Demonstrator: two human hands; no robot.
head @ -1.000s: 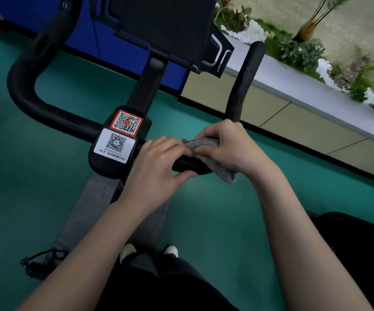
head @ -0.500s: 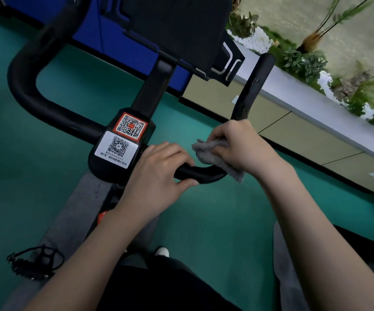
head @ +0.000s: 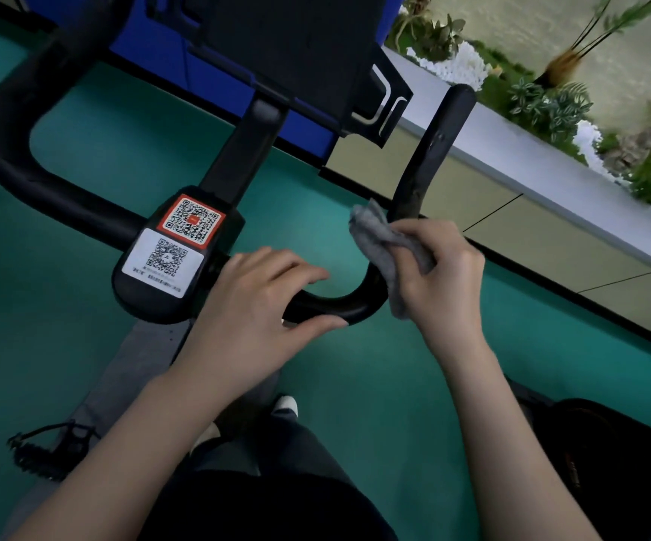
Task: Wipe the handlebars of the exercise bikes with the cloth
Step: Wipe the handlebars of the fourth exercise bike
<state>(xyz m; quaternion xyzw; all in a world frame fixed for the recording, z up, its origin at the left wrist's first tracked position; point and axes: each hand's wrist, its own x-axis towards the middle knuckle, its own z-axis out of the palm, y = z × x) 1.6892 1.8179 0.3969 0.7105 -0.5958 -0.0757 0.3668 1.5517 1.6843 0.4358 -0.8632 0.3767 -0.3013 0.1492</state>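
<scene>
A black exercise-bike handlebar (head: 431,158) curves from a centre block with two QR-code stickers (head: 171,247) out to both sides. My right hand (head: 449,275) grips a grey cloth (head: 386,247) wrapped round the right bend of the bar, where it turns upward. My left hand (head: 261,310) rests on the straight part of the bar beside the centre block, fingers over the top and thumb underneath. The bar's left loop (head: 7,123) is bare. The cloth hides the bar beneath it.
A black screen mount (head: 296,52) rises from the stem behind the bar. A pedal (head: 42,451) sits low left above the teal floor (head: 355,384). A white ledge with plants (head: 550,111) runs at the right. Another dark machine (head: 609,462) stands at lower right.
My right hand has slid the cloth rightward along the bar, from near the centre block to the right bend. My left hand stays on the bar.
</scene>
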